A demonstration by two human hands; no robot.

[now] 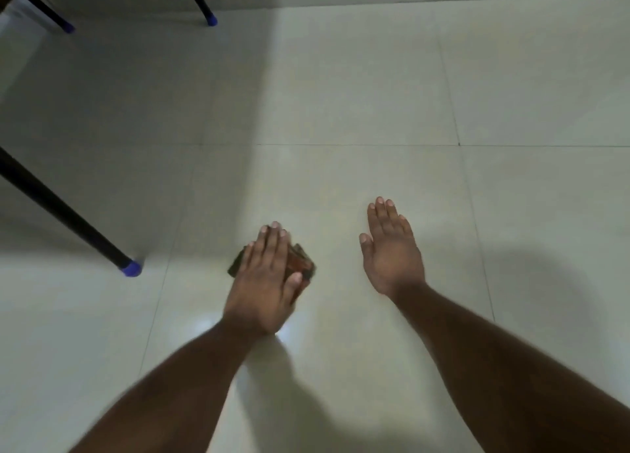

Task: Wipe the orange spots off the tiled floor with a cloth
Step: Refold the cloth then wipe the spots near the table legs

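Now left hand (265, 278) lies flat, fingers straight, pressing dark cloth (301, 263) on tiled floor (341, 94); right hand (392, 251) flat, fingers extended, w/ nothing under it.

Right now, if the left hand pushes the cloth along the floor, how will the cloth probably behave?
The cloth looks folded and lies flat under the left hand, so it is probably soft and light. It would likely flop if lifted. The floor is glossy tile, so the cloth should slide easily. Its free edges beside the fingers may bunch or unfold, since only the palm presses it down.
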